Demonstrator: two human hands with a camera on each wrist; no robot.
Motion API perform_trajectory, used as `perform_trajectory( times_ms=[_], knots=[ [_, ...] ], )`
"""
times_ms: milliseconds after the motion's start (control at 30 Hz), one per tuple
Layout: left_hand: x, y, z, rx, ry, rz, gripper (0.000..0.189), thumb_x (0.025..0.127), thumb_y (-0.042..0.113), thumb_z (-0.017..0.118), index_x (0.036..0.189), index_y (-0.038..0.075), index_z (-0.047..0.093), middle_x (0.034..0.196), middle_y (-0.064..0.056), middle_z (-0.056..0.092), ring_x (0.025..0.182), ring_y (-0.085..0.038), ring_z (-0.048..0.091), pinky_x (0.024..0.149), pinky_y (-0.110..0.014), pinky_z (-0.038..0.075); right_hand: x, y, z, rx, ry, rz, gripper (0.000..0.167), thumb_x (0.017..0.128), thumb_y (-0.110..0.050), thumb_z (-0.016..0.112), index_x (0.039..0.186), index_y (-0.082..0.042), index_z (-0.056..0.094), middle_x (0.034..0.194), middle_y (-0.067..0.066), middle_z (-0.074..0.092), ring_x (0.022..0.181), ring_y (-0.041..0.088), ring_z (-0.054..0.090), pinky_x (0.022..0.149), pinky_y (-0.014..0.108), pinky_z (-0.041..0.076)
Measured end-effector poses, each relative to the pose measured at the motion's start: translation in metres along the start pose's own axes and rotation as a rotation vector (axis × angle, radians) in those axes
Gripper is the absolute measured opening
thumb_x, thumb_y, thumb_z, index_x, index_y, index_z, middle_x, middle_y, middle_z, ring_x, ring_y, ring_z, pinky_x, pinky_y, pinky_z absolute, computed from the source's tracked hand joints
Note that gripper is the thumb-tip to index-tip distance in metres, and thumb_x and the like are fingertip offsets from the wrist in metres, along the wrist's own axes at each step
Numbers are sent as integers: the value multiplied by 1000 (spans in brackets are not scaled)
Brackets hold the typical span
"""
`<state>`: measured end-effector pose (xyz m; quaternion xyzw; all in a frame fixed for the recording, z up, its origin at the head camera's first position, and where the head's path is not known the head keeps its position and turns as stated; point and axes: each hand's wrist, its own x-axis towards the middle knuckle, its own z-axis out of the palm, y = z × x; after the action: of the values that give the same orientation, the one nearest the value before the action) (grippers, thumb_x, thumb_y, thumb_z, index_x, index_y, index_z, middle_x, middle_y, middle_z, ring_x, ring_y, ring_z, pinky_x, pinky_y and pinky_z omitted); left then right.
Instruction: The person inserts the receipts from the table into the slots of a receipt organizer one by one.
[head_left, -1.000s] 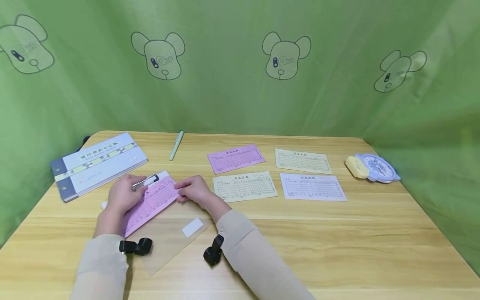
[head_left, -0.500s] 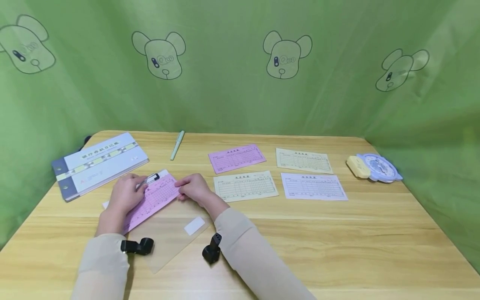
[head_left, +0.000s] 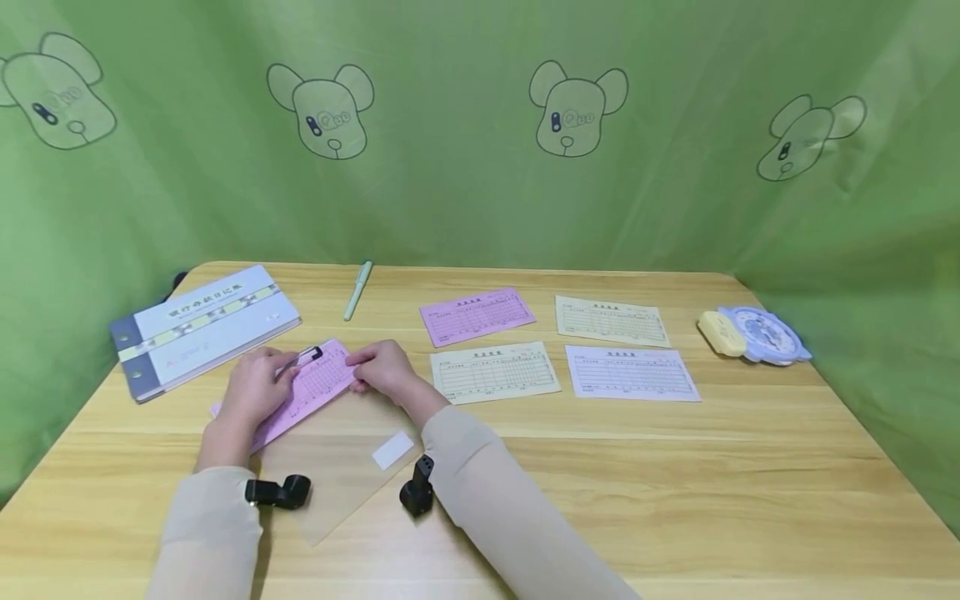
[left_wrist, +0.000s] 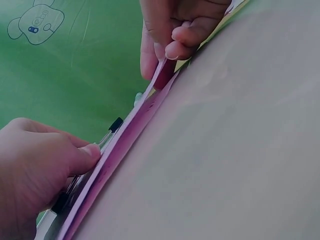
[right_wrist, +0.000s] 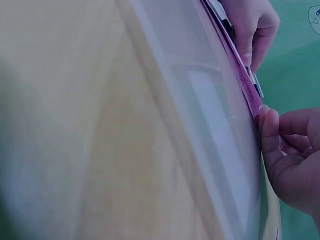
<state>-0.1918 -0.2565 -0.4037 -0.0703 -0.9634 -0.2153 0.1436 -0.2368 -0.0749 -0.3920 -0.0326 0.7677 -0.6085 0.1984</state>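
A translucent clipboard (head_left: pixel 330 475) with a white label (head_left: pixel 393 450) lies slanted on the left half of the table. At its far end my left hand (head_left: pixel 258 383) pinches the metal clip (head_left: pixel 307 356), thumb on top, as the left wrist view also shows. A pink printed form (head_left: pixel 318 387) lies over the upper board, its far edge up under the clip. My right hand (head_left: pixel 382 367) pinches the form's right corner between thumb and fingers. In the right wrist view the form (right_wrist: pixel 248 90) stands slightly apart from the board. My left hand hides the form's left part.
Behind my left hand lies a blue-and-white ledger (head_left: pixel 206 329), with a pale green pen (head_left: pixel 357 290) to its right. Pink (head_left: pixel 477 317), cream (head_left: pixel 495 372) and white (head_left: pixel 632 373) forms are spread mid-table. At right, a yellow block (head_left: pixel 722 334) touches a blue round clock-like item (head_left: pixel 767 335).
The pink form has slid up the board toward the clip, covering the white strip that showed at the top. My right hand moved slightly up with it; my left hand stays on the clip.
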Motion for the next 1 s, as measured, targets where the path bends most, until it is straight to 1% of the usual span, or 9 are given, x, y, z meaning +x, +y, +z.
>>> perform_trajectory(
  times_ms=[167, 300, 467, 600, 700, 800, 933, 1000],
  knots=[
    [1, 1, 2, 4, 8, 15, 26, 79, 6, 56, 101, -6, 60, 91, -25, 55, 85, -38, 49, 76, -49, 35, 2, 1, -1, -18, 13, -2, 20, 74, 13, 54, 86, 3, 65, 70, 10, 58, 46, 12, 51, 45, 19, 46],
    [2, 3, 3, 8, 7, 17, 26, 78, 6, 57, 101, -7, 60, 91, -25, 55, 84, -38, 49, 75, -49, 36, 1, 2, -2, -4, 9, -14, 20, 74, 14, 54, 88, 4, 64, 70, 11, 57, 46, 12, 51, 46, 20, 47],
    [1, 6, 3, 17, -6, 8, 28, 76, 6, 58, 101, -7, 59, 92, -25, 54, 86, -39, 48, 76, -49, 36, -3, 5, -5, 35, -20, -46, 22, 74, 15, 54, 92, 6, 63, 67, 10, 57, 46, 12, 51, 47, 21, 47],
    [1, 6, 3, 14, -13, 3, 29, 76, 6, 58, 102, -7, 58, 92, -25, 54, 86, -39, 48, 77, -49, 35, -6, 7, -10, 83, -40, -57, 23, 74, 14, 55, 96, 7, 61, 68, 11, 59, 47, 11, 51, 49, 22, 48],
    [0, 4, 2, 3, -14, -10, 30, 77, 6, 57, 103, -8, 58, 93, -26, 53, 88, -40, 47, 78, -50, 34, -10, 9, -14, 118, -44, -64, 24, 74, 13, 55, 97, 8, 60, 70, 12, 60, 48, 11, 51, 51, 23, 49],
    [-1, 3, 1, -15, -18, -39, 31, 78, 7, 56, 105, -8, 57, 95, -26, 52, 90, -40, 46, 80, -50, 33, -13, 10, -19, 140, -53, -69, 24, 75, 12, 55, 98, 9, 59, 71, 13, 60, 49, 12, 52, 52, 23, 49],
    [-2, 2, 0, -39, -15, -75, 31, 79, 9, 56, 105, -7, 57, 97, -25, 53, 92, -40, 45, 81, -50, 32, -17, 8, -30, 122, -73, -71, 26, 76, 7, 57, 102, 8, 58, 75, 14, 60, 51, 13, 53, 52, 24, 49],
    [-3, 1, -1, -46, -9, -80, 31, 79, 9, 56, 105, -7, 57, 97, -25, 53, 93, -40, 45, 81, -50, 33, -20, 7, -37, 105, -79, -78, 27, 77, 5, 58, 104, 7, 57, 79, 16, 60, 52, 14, 53, 52, 24, 49]
  ],
)
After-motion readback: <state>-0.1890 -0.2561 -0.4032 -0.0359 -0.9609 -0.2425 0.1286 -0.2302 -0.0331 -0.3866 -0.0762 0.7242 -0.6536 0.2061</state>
